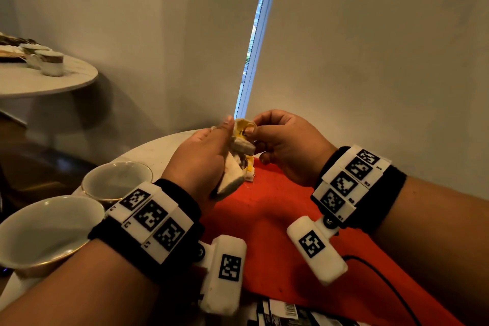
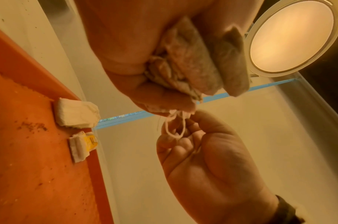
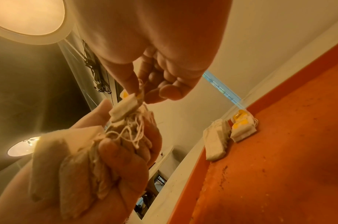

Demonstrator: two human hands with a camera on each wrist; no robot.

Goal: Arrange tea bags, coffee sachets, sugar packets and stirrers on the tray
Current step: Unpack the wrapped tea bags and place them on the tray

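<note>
Orange tray [image 1: 277, 209] on a round white table [image 1: 156, 151], its surface speckled with dark crumbs. Both hands are raised above the tray's far end.

Left hand [image 1: 203, 159]: fingers curled round a bunch of tea bags [image 1: 231, 174], pale paper pouches with strings tangled at the top (exact count cannot be told). The right-wrist view shows the bunch [image 3: 83, 159] lying across the palm, with the fingers folded over it.

Right hand [image 1: 285, 145]: thumb and forefinger pinch a yellow tag [image 1: 244, 128] and its string at the top of the bunch; the other fingers are curled in. In the left-wrist view a loop of string [image 2: 174, 127] hangs between the two hands, just under the right hand's fingertips [image 2: 195, 121].

On the tray, at its far edge: two small stacks of tea bags side by side, one plain white [image 2: 76, 112], the other showing yellow tags [image 2: 83, 145]. Same pair in the right-wrist view [image 3: 216, 142] [image 3: 243, 127], standing against the tray's rim.

Left of the tray, near the left wrist: two white cups with gold rims [image 1: 116, 180] [image 1: 45, 230]. Near edge of the tray: black-and-white printed sachets [image 1: 280, 312], partly cut off by the frame. A black cable [image 1: 383, 278] crosses the tray's right side. Second round table [image 1: 47, 79] at far left with more cups [image 1: 53, 62].
</note>
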